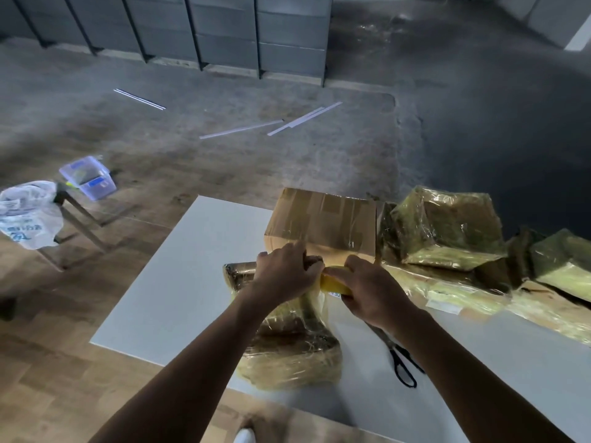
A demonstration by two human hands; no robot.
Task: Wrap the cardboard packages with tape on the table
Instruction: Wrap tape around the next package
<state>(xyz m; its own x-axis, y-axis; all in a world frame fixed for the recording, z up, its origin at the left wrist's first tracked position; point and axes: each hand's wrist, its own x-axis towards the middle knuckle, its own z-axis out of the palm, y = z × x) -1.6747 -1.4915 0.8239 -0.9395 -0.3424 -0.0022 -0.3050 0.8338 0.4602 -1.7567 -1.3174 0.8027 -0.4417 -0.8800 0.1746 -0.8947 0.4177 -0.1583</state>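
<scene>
My forearms reach over the glossy, tape-covered package (287, 356) lying near the worktop's (179, 282) front edge. The left grip (284, 270) curls over its far end, and the right grip (374, 292) clasps the yellow tape roll (332, 281) alongside. I should pull taut and overlap evenly.

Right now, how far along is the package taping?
Done: the shiny packages piled at the right look fully wrapped. In hand: the left hand holds the middle package while the right hand grips the yellow tape roll at its top. Left: the brown box behind shows mostly bare cardboard.
</scene>
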